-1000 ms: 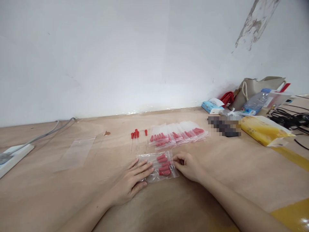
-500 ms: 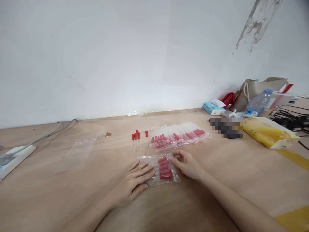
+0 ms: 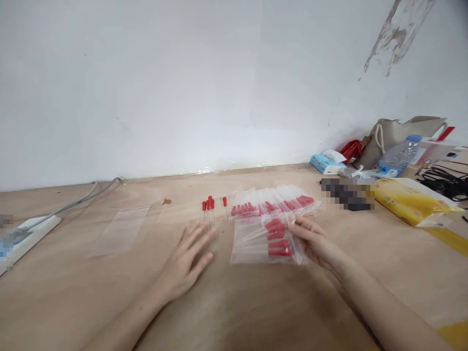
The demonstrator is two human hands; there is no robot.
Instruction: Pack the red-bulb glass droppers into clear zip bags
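My right hand pinches the sealed end of a clear zip bag, lifted a little off the table. Inside it lie several droppers with red rubber bulbs and thin clear stems. My left hand is empty, its fingers spread, just in front of several loose red-bulbed droppers; its fingertips hide their lower ends. One more dropper lies slightly apart to their right. Behind the held bag, a fanned row of filled zip bags is partly covered by it. A flat, empty zip bag lies at the left.
On the left are a white power strip and grey cable. To the right lie a blue tissue pack, a blurred-out dark object, a yellow tissue pack, a plastic bottle and black cables. A wall stands behind.
My right hand has raised the filled zip bag and carried it right, towards the row of bags. My left hand has come off that bag and shifted left.
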